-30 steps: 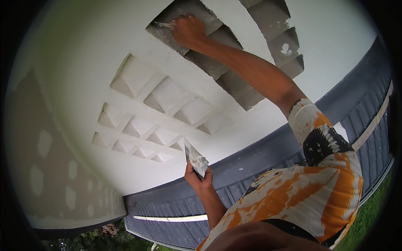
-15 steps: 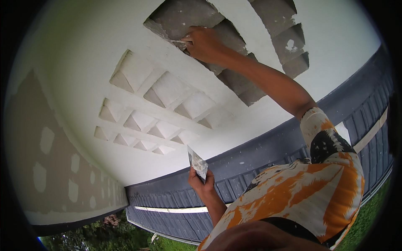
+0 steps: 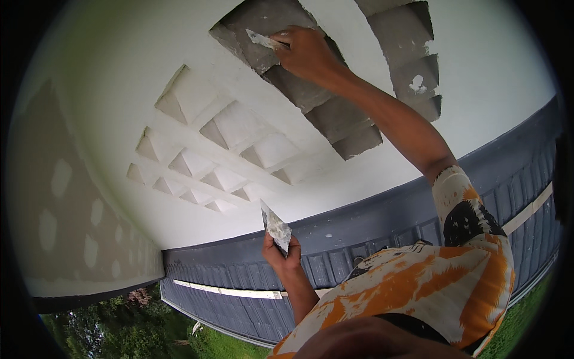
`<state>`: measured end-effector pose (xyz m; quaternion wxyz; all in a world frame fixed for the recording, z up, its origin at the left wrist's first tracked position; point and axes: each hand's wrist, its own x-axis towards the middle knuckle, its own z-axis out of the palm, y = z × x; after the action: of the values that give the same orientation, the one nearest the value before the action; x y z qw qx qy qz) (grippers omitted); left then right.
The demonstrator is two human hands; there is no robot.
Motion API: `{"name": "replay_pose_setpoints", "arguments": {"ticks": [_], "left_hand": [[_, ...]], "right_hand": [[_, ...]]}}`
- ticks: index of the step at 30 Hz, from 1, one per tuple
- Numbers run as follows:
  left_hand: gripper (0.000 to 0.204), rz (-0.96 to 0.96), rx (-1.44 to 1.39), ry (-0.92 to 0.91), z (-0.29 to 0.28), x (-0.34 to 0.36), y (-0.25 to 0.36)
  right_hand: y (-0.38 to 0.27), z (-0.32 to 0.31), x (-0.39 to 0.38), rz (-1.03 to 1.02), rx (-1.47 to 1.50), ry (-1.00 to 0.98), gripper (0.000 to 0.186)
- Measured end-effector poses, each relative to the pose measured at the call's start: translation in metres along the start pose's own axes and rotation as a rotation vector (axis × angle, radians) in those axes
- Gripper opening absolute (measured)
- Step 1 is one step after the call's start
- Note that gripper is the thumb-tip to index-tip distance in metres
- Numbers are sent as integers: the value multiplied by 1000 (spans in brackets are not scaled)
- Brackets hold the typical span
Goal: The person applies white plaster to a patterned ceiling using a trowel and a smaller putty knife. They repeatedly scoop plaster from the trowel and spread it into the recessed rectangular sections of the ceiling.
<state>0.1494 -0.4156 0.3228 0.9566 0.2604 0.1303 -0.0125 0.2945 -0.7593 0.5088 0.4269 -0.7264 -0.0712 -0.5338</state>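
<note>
the white wall (image 3: 242, 90) carries a dark grey recessed panel (image 3: 269, 15). below that, the left hand (image 3: 283, 256) has thumb and fingers closed on a paste-laden blade (image 3: 267, 214), while over the panel the right hand (image 3: 306, 54) has fingers wrapped round a smaller scraper (image 3: 258, 38).

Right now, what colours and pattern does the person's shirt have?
The shirt is white, orange and black in irregular jagged patches; the head view shows it.

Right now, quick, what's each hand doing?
Left hand: closed, holding a flat blade carrying pale paste.
Right hand: closed, holding a paste-smeared scraper.
</note>
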Motion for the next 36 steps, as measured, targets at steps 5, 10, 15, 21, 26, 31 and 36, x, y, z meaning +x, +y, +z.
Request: {"name": "replay_pose_setpoints", "arguments": {"ticks": [5,10,15,21,26,31,36], "left_hand": [[9,-3,36,71,27,-8,-27],[9,-45,102,20,23,-6,-18],[29,-112,77,-112,-33,28,25],[28,-35,182,-12,-18,36,33],[22,-50,159,-60,-3,47,32],[12,-106,13,-98,7,57,42],[28,-80,50,-156,-11,73,57]], "right_hand": [[7,36,38,-65,-177,-7,24],[-4,47,66,-41,-225,-158,20],[-1,54,33,-81,-152,-138,24],[-11,29,-34,-94,-217,-151,34],[-11,15,-44,60,17,34,29],[-31,-2,-42,152,124,15,26],[-63,-14,-110,562,449,-372,26]]}}
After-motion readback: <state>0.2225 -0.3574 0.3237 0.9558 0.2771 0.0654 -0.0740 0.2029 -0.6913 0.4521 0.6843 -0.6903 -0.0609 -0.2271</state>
